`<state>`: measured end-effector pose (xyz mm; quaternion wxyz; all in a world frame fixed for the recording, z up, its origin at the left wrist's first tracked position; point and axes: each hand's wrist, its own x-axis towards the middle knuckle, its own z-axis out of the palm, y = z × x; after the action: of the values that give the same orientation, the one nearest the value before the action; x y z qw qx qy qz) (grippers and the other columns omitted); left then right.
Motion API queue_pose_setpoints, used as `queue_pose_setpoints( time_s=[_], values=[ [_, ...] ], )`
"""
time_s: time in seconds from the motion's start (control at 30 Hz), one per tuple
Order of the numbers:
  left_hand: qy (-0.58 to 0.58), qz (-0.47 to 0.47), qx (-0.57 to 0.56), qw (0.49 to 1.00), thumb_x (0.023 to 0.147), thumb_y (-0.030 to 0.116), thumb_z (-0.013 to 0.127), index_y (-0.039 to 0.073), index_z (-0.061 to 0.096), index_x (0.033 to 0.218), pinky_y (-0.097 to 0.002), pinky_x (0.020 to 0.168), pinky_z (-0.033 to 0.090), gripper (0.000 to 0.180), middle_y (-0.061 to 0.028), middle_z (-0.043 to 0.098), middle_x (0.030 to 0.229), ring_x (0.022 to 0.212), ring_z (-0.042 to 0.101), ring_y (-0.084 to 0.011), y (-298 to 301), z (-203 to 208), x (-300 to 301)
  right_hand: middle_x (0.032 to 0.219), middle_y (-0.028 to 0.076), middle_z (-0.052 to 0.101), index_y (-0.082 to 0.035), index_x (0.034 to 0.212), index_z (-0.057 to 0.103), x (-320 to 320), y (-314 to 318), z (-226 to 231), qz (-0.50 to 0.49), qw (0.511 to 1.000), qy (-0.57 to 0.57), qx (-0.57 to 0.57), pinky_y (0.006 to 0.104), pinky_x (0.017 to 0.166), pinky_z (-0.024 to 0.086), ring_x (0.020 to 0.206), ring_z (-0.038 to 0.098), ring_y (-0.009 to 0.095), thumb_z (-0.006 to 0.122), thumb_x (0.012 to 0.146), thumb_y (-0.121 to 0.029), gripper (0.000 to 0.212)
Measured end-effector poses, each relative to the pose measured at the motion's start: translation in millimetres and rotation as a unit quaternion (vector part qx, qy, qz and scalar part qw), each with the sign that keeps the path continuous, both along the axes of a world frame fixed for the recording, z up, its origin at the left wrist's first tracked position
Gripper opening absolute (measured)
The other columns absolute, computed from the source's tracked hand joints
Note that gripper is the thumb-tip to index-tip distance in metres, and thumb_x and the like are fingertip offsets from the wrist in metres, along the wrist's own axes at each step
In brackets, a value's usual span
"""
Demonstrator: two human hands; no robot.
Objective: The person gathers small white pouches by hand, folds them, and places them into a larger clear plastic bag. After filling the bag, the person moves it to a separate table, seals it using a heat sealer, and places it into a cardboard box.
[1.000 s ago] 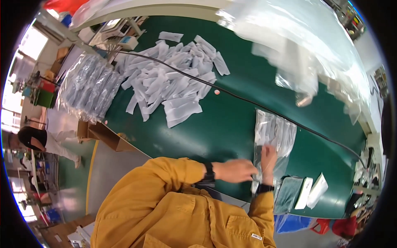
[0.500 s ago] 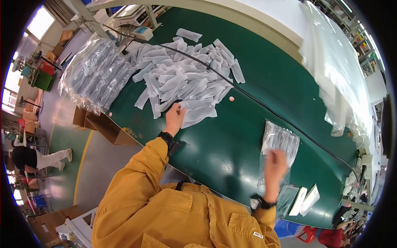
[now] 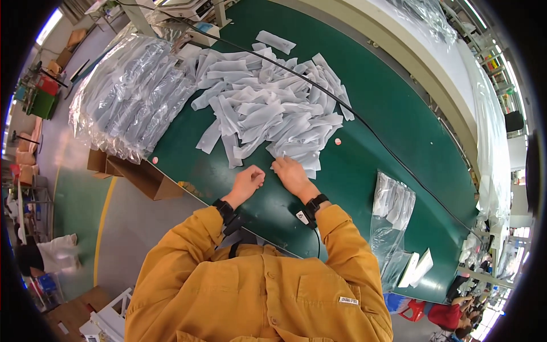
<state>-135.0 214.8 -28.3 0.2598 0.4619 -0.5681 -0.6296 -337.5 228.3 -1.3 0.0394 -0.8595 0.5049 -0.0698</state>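
A heap of frosted, translucent white pouches [image 3: 256, 108] lies on the green table. At its near edge my right hand [image 3: 292, 175] has its fingers closed on the end of a pouch [image 3: 305, 158], though the fingertips are partly hidden. My left hand [image 3: 249, 183] is just to the left, over bare green surface and apart from the heap. Its fingers are curled in with the thumb against them, and nothing shows between them. Farther right lies a clear plastic bag [image 3: 393, 205], its far part filled with similar pouches.
A large clear bag packed with pouches [image 3: 134, 97] stands at the left edge, above an open cardboard box [image 3: 142, 176]. A black cable [image 3: 364, 125] crosses over the table. White strips [image 3: 416, 268] lie at the right end. Plastic sheeting [image 3: 490, 131] hangs beyond.
My right hand has moved left from the clear bag to the heap's near edge. My left hand has come away from the pouches, and the view has shifted slightly.
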Motion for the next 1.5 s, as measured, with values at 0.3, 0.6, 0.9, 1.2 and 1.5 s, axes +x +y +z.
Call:
queue_pose_setpoints(
  time_s=[0.3,0.6,0.9,1.2,1.5],
  values=[
    [0.077,-0.039,-0.123,0.989,0.088,0.016,0.069,0.006,0.049,0.127,-0.0304,0.075,0.052,0.045,-0.0093,0.051,0.121,0.104,0.056,-0.018,2.0,56.6,17.1,0.086,0.004,0.062,-0.004,0.09,0.057,2.8,44.0,48.8,-0.352,0.66,-0.66,0.068,0.0282,0.067,0.046,0.072,0.056,0.016,0.055,0.096,-0.011,0.01],
    [-0.116,-0.213,-0.189,0.952,0.084,0.015,0.07,0.007,0.048,0.13,-0.0371,0.085,0.049,0.051,-0.011,0.049,0.12,0.101,0.055,-0.0278,15.3,52.5,19.2,0.092,0.001,0.062,-0.004,0.099,0.058,8.2,138.9,-11.1,-0.467,0.483,-0.73,0.125,0.0269,0.072,0.048,0.078,0.057,0.012,0.053,0.097,-0.009,0.008],
    [-0.222,-0.186,-0.396,0.872,0.079,0.017,0.072,0.006,0.054,0.115,-0.0411,0.084,0.048,0.041,-0.0126,0.049,0.115,0.105,0.052,-0.0346,23.0,43.0,-9.4,0.11,0.016,0.057,-0.001,0.108,0.058,-1.9,155.0,46.7,-0.14,0.964,-0.225,-0.006,0.0357,0.073,0.052,0.084,0.063,0.032,0.062,0.078,0.001,0.031],
    [-0.158,-0.262,-0.405,0.862,0.079,0.019,0.07,0.008,0.056,0.103,-0.0429,0.084,0.045,0.03,-0.0097,0.052,0.104,0.103,0.051,-0.0322,87.1,59.0,-11.1,0.105,0.016,0.053,-0.004,0.115,0.052,-5.8,167.9,10.6,-0.249,0.94,-0.185,0.143,0.0441,0.069,0.052,0.088,0.062,0.038,0.069,0.075,-0.002,0.044],
    [-0.206,-0.303,-0.469,0.804,0.079,0.016,0.068,0.007,0.058,0.106,-0.0402,0.086,0.041,0.031,-0.0068,0.054,0.098,0.099,0.051,-0.0274,100.6,28.9,16.9,0.102,0.017,0.052,-0.003,0.106,0.051,6.1,150.2,57.2,-0.15,0.941,-0.28,0.117,0.0451,0.064,0.051,0.079,0.062,0.039,0.075,0.073,-0.01,0.041]
  ],
)
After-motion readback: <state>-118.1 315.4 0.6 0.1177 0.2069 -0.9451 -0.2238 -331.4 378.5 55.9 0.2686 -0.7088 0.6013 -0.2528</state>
